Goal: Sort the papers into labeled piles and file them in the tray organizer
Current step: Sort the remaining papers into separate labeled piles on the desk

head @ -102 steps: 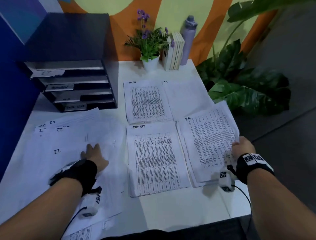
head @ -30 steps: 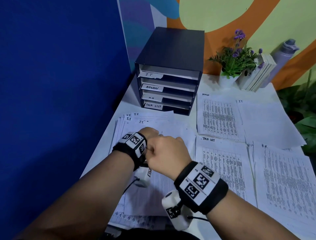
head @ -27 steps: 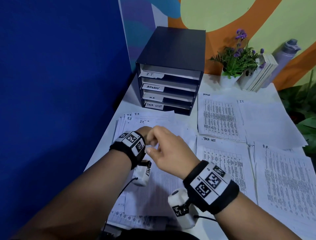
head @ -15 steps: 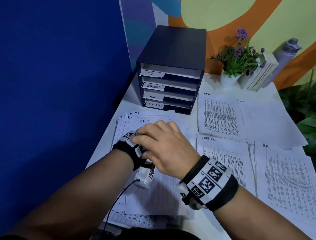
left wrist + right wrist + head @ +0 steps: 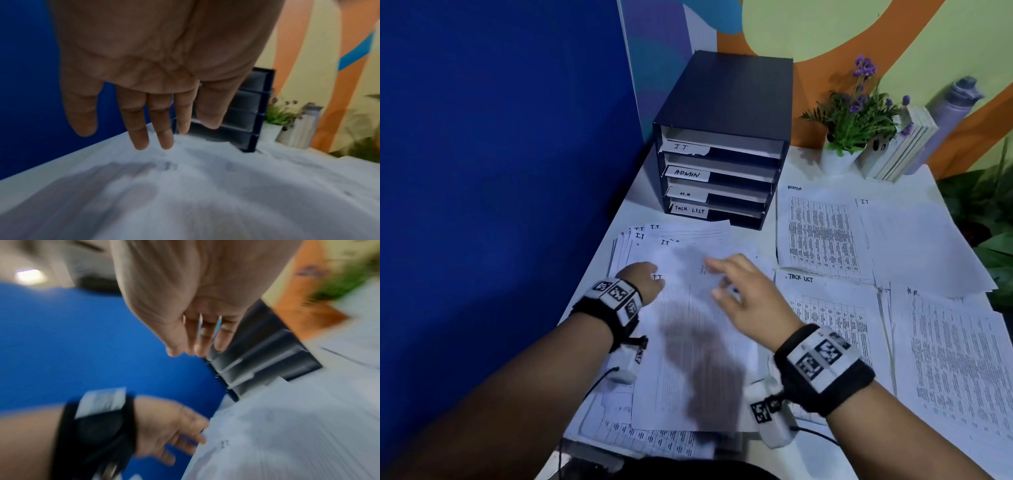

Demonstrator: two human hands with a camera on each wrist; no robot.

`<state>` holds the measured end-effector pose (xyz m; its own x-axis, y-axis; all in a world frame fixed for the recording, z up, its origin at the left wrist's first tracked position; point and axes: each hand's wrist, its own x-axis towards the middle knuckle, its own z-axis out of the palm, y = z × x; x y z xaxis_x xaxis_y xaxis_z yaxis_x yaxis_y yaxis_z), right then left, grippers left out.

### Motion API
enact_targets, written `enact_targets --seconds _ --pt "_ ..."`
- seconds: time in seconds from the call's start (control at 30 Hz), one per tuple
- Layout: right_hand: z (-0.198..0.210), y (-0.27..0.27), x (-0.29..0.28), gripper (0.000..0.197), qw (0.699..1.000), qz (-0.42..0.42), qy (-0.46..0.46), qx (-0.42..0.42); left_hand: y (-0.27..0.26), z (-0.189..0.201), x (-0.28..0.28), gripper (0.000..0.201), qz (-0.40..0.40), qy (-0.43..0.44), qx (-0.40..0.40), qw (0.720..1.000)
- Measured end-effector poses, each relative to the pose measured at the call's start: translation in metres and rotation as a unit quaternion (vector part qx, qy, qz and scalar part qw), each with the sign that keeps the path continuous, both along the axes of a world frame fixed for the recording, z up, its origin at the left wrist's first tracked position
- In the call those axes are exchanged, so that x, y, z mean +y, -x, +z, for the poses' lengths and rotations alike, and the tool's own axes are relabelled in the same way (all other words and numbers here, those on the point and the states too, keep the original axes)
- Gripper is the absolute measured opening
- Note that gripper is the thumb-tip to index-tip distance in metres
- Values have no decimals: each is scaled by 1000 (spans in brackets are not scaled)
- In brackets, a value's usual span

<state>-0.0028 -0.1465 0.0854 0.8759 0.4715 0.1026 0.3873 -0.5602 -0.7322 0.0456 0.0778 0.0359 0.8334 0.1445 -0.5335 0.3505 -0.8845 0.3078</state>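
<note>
Several loose sheets marked I.T. (image 5: 688,329) lie fanned on the white table's left side. My left hand (image 5: 641,278) is at the top sheet's left edge with straight fingers (image 5: 141,129), holding nothing. Just above the same sheets my right hand (image 5: 743,294) hovers, its fingers relaxed and empty. The black tray organizer (image 5: 726,102) stands behind them, with slots labelled I.T, ADMIN, H.R and TASK LIST. To the right lie sorted piles: ADMIN (image 5: 822,233), a second I.T. pile (image 5: 917,250), TASK LIST (image 5: 835,315) and H.R. (image 5: 959,370). The right wrist view is blurred.
A blue partition (image 5: 500,171) closes off the left side. At the back right stand a potted plant (image 5: 856,116), upright books (image 5: 900,150) and a purple bottle (image 5: 948,113). Large green leaves (image 5: 993,240) reach past the table's right edge.
My right hand has left the band on my left wrist and moved right, over the I.T. sheets. My left hand stays at the sheets' left edge.
</note>
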Motion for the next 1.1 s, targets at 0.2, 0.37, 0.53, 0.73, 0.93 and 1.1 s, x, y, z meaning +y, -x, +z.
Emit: enact_targets --seconds 0.2,0.37,0.53,0.73,0.93,1.1 --pt "-74 8 -36 27 949 -116 217 200 42 -44 31 74 65 -40 45 996" --pt "-110 22 -14 58 915 -231 180 278 65 -55 17 71 101 -14 2 995" --pt "-121 18 -16 36 899 -291 124 303 68 -61 13 22 113 2 -47 992" --pt "-114 7 -32 64 894 -346 81 273 69 -51 15 21 85 128 -124 980" --pt "-122 -10 -43 32 891 -376 105 232 58 -47 17 39 115 159 -69 978" --pt "-118 -20 -59 35 889 -417 -10 187 56 -54 25 35 147 147 -85 974"
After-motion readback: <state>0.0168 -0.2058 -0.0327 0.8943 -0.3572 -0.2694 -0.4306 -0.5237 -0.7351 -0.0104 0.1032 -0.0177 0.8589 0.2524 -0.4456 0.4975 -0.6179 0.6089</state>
